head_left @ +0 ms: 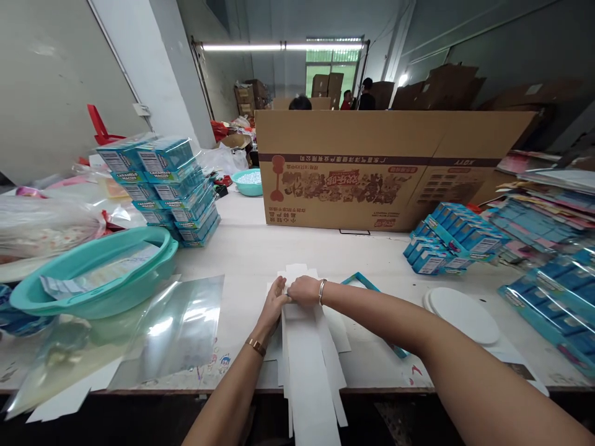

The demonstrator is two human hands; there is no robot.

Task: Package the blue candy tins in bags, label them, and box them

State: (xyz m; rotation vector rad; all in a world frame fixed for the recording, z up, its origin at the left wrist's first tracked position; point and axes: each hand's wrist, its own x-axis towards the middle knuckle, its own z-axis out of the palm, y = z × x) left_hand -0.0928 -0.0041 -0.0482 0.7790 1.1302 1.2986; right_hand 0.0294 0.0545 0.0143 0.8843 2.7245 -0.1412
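A long white cardboard box blank (304, 365) lies in front of me, partly folded, with its near end sticking out past the table edge. My left hand (275, 302) grips the left wall near its far end, thumb pointing inward. Curled over the far end from the right is my right hand (304, 291), its fingers closed on the cardboard by the left thumb. The fingertips are partly hidden. Under and beside the blank lie more white flat pieces (339, 331). A blue printed frame-like piece (365, 280) is partly covered by my right forearm.
Wrapped blue boxes (176, 186) stand stacked at left, behind teal basins (139, 285) and clear plastic sheets (186, 328). A large brown carton (344, 173) blocks the back. At right are blue display boxes (450, 238), white discs (465, 316) and more wrapped boxes (558, 297). People are beyond.
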